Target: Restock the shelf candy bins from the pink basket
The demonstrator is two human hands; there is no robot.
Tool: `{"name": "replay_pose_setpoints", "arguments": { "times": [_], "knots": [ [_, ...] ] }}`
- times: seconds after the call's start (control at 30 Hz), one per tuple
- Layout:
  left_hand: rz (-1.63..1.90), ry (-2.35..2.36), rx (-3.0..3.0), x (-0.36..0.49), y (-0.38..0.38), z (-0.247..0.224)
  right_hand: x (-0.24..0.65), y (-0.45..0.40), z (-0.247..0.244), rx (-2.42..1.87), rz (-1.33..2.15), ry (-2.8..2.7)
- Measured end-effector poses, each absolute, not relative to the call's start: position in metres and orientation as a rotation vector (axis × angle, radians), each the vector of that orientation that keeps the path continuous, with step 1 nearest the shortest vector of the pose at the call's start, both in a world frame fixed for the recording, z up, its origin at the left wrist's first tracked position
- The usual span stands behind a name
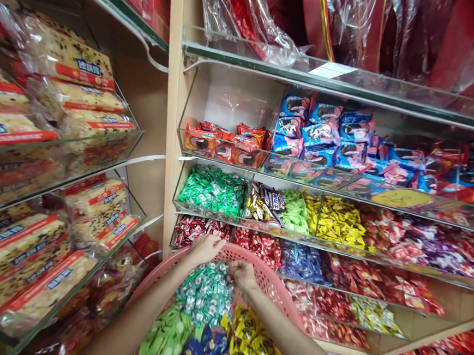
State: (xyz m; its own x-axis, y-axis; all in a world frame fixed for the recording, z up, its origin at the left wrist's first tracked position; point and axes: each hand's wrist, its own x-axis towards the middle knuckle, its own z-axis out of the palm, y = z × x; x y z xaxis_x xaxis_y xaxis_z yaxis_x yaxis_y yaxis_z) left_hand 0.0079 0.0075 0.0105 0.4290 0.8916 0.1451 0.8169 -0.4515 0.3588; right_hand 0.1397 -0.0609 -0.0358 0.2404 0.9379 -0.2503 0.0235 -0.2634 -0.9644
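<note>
A pink plastic basket (pixel 283 290) with a perforated wall stands in front of me. Inside it, green-wrapped candies (pixel 205 295) lie at the far side, with light green packets (pixel 166 333), dark blue packets (pixel 207 353) and yellow packets (pixel 254 343) nearer me. At the far rim is my left hand (pixel 207 248), its fingers curled together and partly hidden. My right hand (pixel 242 275) is closed in a pinch at the right edge of the green-wrapped candies. What either hand's fingers hold is too small or hidden to make out.
Shelves with clear bins face me: green candies (pixel 213 189), yellow candies (pixel 340 221), red packs (pixel 227 144) and blue packs (pixel 322 132). To the left, glass-edged shelves (pixel 100 139) hold bagged crackers (pixel 66 49). A wooden post (pixel 173 85) separates both sides.
</note>
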Motion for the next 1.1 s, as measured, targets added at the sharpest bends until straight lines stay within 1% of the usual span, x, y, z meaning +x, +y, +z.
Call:
{"name": "replay_pose_setpoints", "arguments": {
  "times": [0.1, 0.47, 0.63, 0.83, 1.1],
  "knots": [
    [0.466, 1.508, 2.443, 0.008, 0.008, 0.010, 0.136, -0.059, -0.036, -1.524, 1.205, -0.874],
    [0.482, 1.489, 2.454, 0.009, 0.012, 0.009, 0.127, -0.059, -0.035, -1.492, 1.056, -0.903],
    [0.506, 1.477, 2.472, 0.007, 0.015, 0.007, 0.127, -0.057, -0.036, -1.520, 1.059, -0.912],
    [0.489, 1.490, 2.456, 0.008, 0.017, 0.007, 0.129, -0.056, -0.039, -1.542, 1.038, -0.969],
    [0.495, 1.488, 2.471, 0.009, 0.019, 0.006, 0.133, -0.053, -0.041, -1.604, 0.906, -1.137]
  ]
}}
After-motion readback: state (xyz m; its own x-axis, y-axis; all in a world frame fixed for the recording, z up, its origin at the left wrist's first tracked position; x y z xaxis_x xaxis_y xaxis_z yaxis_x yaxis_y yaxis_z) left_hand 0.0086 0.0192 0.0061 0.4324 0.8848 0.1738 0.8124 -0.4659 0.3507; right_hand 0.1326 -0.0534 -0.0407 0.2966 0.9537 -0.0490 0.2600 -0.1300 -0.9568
